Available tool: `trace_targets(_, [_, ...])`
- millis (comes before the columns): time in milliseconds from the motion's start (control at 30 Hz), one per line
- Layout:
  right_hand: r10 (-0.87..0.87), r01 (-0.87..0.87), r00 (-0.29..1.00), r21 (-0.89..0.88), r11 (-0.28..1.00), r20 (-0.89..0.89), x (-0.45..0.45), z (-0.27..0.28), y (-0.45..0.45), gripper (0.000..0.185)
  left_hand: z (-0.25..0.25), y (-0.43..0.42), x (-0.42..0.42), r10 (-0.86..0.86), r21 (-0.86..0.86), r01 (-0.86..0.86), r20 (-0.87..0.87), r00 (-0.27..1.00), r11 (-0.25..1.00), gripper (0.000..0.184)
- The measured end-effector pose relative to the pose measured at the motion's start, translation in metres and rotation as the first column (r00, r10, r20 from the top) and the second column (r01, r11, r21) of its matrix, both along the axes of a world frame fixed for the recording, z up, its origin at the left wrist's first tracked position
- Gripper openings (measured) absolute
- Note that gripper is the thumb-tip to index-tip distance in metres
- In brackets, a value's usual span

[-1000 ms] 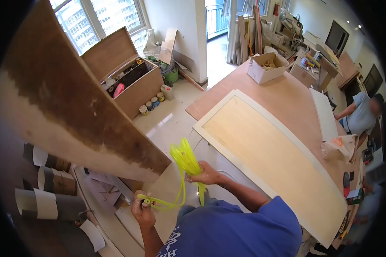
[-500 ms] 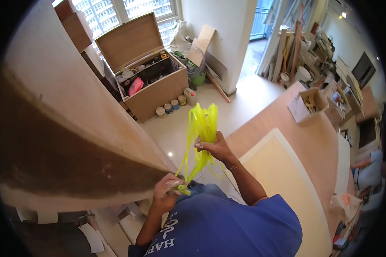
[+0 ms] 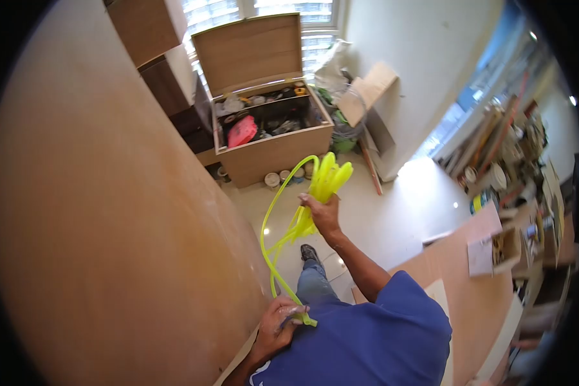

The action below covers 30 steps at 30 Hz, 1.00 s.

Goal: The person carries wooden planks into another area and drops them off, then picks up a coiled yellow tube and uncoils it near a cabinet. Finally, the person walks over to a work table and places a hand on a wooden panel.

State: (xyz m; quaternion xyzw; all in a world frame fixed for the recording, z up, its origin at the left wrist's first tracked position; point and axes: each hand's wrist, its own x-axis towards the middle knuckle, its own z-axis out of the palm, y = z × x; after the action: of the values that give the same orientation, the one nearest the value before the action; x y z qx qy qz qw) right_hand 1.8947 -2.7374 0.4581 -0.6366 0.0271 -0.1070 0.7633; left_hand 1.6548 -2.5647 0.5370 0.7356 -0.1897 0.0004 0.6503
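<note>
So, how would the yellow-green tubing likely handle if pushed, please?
The tubing would probably flex, since it bows between the left hand and right hand. It seems springy, as that bow is smoothly rounded. Its loops might spread, as only the right hand visibly gathers them.

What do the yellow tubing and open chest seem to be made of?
Yellow tubing: likely flexible plastic, smooth, judging by its loose curves and even colour. Open chest: apparently plywood, matte brown, judging by its flat panels; any varnish is unclear.

No lettering could be read; the white print (image 3: 258,373) on the blue shirt (image 3: 367,334) showed only partly.
</note>
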Motion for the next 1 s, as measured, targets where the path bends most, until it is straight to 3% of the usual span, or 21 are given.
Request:
trace_targets(100, [0.028, -0.026, 0.999, 0.056, 0.998, -0.023, 0.051, -0.034, -0.018, 0.009, -0.006, -0.007, 0.033, 0.191, 0.04, -0.193, 0.043, 0.981, 0.98, 0.016])
trace_targets(300, [0.018, -0.013, 0.986, 0.033, 0.999, -0.164, 0.147, -0.079, -0.041, 0.011, 0.005, -0.021, 0.103, 0.532, -0.016, -0.533, -0.046, 0.846, 0.846, 0.016])
trace_targets(667, [0.172, -0.201, 0.905, -0.035, 0.979, -0.39, 0.24, -0.124, -0.064, 0.013, -0.021, -0.027, 0.243, 0.76, -0.198, -0.774, -0.155, 0.631, 0.602, 0.03])
trace_targets(800, [0.466, -0.521, 0.8, -0.053, 0.852, -0.377, 0.262, -0.122, -0.037, 0.018, -0.017, -0.016, 0.284, 0.777, -0.244, -0.78, -0.135, 0.615, 0.576, 0.03])
trace_targets(900, [0.655, -0.772, 0.627, -0.221, 0.596, -0.422, 0.288, -0.098, -0.004, 0.02, -0.008, -0.011, 0.308, 0.793, -0.269, -0.787, -0.113, 0.598, 0.555, 0.032])
trace_targets(1000, [0.775, -0.843, 0.537, -0.17, 0.511, -0.333, 0.31, -0.073, 0.032, 0.025, -0.003, -0.003, 0.322, 0.814, -0.267, -0.798, -0.074, 0.576, 0.54, 0.034])
